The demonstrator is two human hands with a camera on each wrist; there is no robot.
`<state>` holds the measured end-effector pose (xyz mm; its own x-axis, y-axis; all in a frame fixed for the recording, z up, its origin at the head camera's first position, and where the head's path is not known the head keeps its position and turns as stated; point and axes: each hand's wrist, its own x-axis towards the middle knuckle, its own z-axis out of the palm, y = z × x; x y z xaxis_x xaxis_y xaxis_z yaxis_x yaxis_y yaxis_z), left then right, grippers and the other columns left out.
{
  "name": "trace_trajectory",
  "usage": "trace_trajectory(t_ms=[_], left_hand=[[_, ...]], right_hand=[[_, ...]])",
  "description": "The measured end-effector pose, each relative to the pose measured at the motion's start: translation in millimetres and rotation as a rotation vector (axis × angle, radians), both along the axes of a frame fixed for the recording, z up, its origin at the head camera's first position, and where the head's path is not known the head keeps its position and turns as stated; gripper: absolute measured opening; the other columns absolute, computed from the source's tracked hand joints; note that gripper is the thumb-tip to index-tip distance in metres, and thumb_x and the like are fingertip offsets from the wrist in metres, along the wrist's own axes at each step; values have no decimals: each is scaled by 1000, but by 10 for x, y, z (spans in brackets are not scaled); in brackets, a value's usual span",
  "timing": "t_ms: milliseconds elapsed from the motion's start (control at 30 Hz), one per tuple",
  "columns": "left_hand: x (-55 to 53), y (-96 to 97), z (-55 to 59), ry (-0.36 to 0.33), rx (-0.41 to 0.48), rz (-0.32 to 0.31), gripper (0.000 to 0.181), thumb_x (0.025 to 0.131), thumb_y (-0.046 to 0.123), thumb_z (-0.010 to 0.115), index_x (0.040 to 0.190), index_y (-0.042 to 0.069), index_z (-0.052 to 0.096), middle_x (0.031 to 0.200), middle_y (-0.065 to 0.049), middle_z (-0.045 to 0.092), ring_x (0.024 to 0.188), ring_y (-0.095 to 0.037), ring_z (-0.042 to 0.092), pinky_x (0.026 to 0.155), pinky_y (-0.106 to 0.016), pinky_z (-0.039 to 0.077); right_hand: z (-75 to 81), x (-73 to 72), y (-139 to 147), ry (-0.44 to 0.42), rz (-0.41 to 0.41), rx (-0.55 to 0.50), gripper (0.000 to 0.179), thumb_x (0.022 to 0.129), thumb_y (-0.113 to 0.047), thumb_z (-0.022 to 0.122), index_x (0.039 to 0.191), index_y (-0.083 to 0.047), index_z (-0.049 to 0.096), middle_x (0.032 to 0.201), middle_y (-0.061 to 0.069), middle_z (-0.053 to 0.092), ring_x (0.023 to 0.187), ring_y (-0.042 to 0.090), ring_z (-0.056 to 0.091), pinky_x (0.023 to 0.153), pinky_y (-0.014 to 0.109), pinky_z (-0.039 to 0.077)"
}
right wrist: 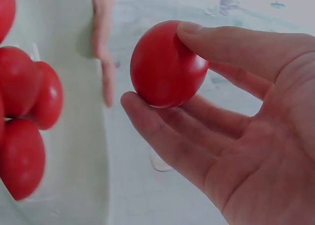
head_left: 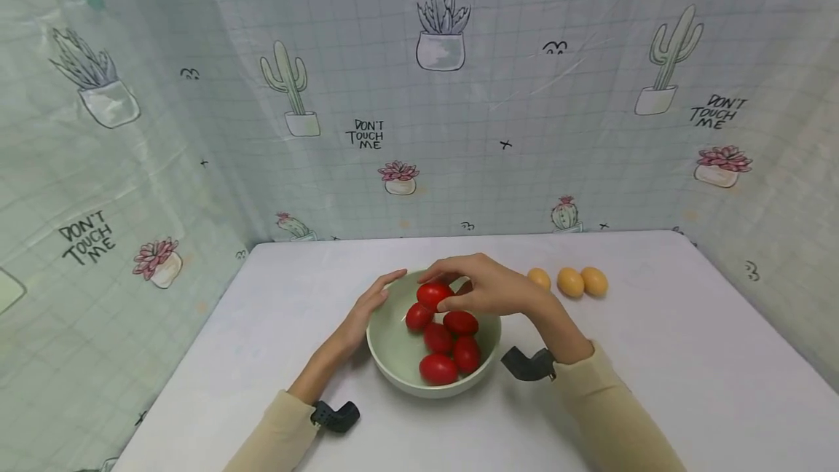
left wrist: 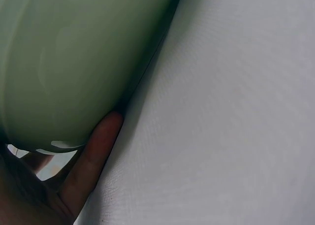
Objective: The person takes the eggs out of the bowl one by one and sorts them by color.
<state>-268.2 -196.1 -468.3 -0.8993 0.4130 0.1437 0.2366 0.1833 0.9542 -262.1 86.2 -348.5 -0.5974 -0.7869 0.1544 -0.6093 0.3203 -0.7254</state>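
Over the far side of a pale green bowl (head_left: 400,355), my right hand (head_left: 488,286) pinches a smooth red egg-shaped thing (head_left: 434,296). The right wrist view shows this red egg-shaped thing (right wrist: 165,65) between thumb and fingertips. Several more like it, such as one red egg-shaped thing (head_left: 438,369), lie inside the bowl. My left hand (head_left: 363,312) rests against the bowl's left side with its fingers fairly straight. In the left wrist view, a finger of the left hand (left wrist: 88,166) touches the bowl's outer wall (left wrist: 64,72) low down near the table.
Three yellow-orange egg-shaped things, one of them here (head_left: 570,282), lie on the white table (head_left: 655,355) to the right, beyond my right wrist. A printed cloth (head_left: 367,93) with cactus drawings hangs behind the table and along its sides.
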Motion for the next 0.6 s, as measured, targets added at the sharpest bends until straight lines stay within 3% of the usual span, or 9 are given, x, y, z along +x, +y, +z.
trace_trajectory(t_ms=[267,600], left_hand=[[17,1,21,1,-23,34,51,112,28,24,160,18,37,168,-6,35,155,-29,32,111,-8,32],[51,30,47,4,-23,28,52,111,27,25,160,17,36,169,-8,33,157,-29,29,112,-8,30]], right_hand=[[115,20,185,38,-47,-48,39,98,-18,72,136,-18,67,132,-1,69,115,19,64,91,32,59],[34,8,538,-63,-156,-111,40,96,-16,73,135,-18,64,132,4,66,114,25,66,90,31,60]])
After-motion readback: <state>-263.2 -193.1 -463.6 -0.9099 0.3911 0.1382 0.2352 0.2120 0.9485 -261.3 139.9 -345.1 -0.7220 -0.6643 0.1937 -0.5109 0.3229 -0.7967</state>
